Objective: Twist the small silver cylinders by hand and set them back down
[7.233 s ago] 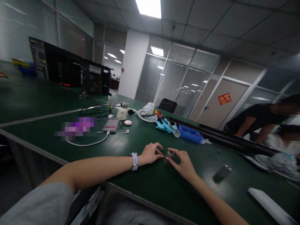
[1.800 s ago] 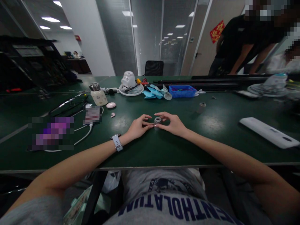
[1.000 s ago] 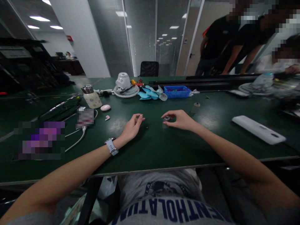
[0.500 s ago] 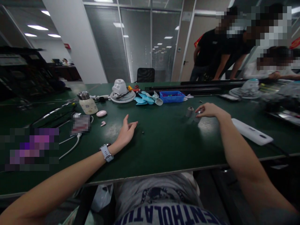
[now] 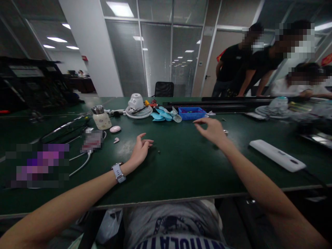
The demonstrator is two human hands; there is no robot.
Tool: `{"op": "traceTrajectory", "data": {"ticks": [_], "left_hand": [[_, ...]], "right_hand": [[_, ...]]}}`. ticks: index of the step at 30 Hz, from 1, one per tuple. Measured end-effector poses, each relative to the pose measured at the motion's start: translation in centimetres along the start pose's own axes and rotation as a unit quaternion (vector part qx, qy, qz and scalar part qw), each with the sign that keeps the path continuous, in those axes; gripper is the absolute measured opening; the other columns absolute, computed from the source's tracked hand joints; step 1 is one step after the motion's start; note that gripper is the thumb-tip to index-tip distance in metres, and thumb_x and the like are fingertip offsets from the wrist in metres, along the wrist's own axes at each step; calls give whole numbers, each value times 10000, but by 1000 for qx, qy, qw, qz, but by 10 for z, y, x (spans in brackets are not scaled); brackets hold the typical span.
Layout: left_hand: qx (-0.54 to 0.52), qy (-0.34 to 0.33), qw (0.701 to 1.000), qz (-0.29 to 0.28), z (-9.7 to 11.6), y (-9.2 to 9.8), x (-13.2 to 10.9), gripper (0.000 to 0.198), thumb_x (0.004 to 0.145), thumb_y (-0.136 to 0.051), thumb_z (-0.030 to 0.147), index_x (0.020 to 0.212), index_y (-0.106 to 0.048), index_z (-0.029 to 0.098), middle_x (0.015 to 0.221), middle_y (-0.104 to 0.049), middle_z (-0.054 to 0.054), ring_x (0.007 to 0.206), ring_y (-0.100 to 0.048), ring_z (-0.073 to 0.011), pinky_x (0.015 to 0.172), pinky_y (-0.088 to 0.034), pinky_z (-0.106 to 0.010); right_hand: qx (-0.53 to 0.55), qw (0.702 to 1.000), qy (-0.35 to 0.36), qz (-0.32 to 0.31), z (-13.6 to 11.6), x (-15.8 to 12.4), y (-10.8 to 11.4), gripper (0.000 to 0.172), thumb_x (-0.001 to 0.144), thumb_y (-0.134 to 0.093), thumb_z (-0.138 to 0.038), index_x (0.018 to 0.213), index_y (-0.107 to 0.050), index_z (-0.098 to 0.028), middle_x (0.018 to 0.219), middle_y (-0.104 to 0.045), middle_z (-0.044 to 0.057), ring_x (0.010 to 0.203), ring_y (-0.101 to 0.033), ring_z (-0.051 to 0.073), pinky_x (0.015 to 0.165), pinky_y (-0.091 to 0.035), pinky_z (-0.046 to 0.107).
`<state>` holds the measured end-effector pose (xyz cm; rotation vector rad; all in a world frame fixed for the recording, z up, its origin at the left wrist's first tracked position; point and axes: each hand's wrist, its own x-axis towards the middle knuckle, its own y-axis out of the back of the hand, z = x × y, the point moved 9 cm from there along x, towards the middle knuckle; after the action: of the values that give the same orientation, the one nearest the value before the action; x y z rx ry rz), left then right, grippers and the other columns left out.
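My left hand (image 5: 140, 151) lies on its outer edge on the dark green table (image 5: 181, 169), forearm stretched out flat, white wristwatch (image 5: 118, 172) at the wrist. Its fingers curl loosely and the palm is open, with nothing in it. A tiny dark round piece (image 5: 158, 151) lies on the table just beside its fingertips. My right hand (image 5: 212, 129) is lifted a little above the table farther out, not far short of the blue plastic tray (image 5: 192, 113). The wrist is cocked, the fingers are spread and slack, and it grips nothing. Half a second ago that hand was farther to the right, pinched down on the small silvery metal cylinder (image 5: 225, 131) beside a second grey cylinder. It has since let go and drawn back to the left, while the left hand has hardly shifted. About two seconds ago both hands met at the cylinder in the middle of the table. Only a bright sliver of the cylinder shows past the back of my right hand, resting on the table. The second grey cylinder is hidden behind that hand. I cannot make out what the dark piece by my left fingers is. The long white flat device (image 5: 277, 160) lies well apart to the right.
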<state>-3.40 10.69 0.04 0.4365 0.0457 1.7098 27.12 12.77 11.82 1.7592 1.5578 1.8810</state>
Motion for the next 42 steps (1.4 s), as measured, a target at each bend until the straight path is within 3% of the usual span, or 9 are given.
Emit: {"op": "traceTrajectory", "data": {"ticks": [3,6,9,14,19,23,26,29,42], "left_hand": [[-1,-6,1000,6,0,0,0,447,843,-432,274,1272,-335,197,1044,-698,-85,923,-680,-186,893,-505,-409],[0,-9,1000,13,-1,0,1,417,831,-438,261,1232,-348,194,1027,-694,-82,898,-684,-181,875,-509,-395],[1,-15,1000,15,-2,0,1,394,827,-442,263,1205,-355,198,1018,-697,-81,889,-686,-182,864,-510,-385],[8,-11,1000,5,-6,0,3,388,832,-445,275,1199,-346,201,1021,-697,-76,891,-687,-183,855,-511,-380],[11,0,1000,-4,-9,1,4,374,859,-426,319,1207,-351,205,1047,-698,-82,909,-691,-192,853,-514,-386],[18,-2,1000,-11,-9,0,4,382,871,-416,356,1216,-355,203,1054,-699,-89,907,-693,-195,844,-514,-379],[19,-5,1000,-8,-10,0,5,366,872,-410,344,1205,-360,200,1046,-695,-86,904,-689,-189,852,-507,-376],[12,0,1000,-1,-10,0,5,353,867,-422,334,1189,-368,200,1025,-692,-80,897,-682,-190,857,-502,-384],[15,-5,1000,-9,-8,-1,4,342,873,-423,333,1182,-381,193,1001,-690,-74,872,-668,-187,855,-488,-381]], "right_hand": [[114,977,143,-111,-92,-24,-65,300,867,-579,-253,1150,-679,-237,1143,-700,64,1081,-638,240,971,-449,456],[145,949,218,-173,-136,-47,-106,382,907,-531,-232,1282,-605,-233,1337,-584,89,1275,-510,227,1046,-388,453],[158,937,243,-195,-144,-54,-120,373,934,-489,-226,1288,-604,-247,1369,-552,72,1321,-461,218,1060,-381,450],[158,935,246,-204,-131,-51,-120,272,892,-551,-165,1091,-721,-238,1128,-709,47,1113,-633,212,967,-464,398],[87,962,201,-163,-84,-34,-85,254,839,-605,-159,1022,-744,-269,1010,-743,26,958,-680,207,870,-501,376],[-85,993,3,-87,16,-2,-14,278,838,-621,-271,1094,-728,-285,929,-751,24,856,-682,232,767,-505,359],[-176,972,-129,-90,87,4,32,358,796,-661,-308,1149,-704,-269,879,-752,26,853,-675,236,717,-484,321],[-199,945,-211,-153,131,-7,46,479,770,-693,-311,1244,-646,-256,877,-754,29,910,-667,237,701,-459,303],[-215,922,-260,-191,158,-17,35,493,762,-688,-290,1251,-631,-307,932,-752,-9,1006,-653,240,746,-480,304]]}}
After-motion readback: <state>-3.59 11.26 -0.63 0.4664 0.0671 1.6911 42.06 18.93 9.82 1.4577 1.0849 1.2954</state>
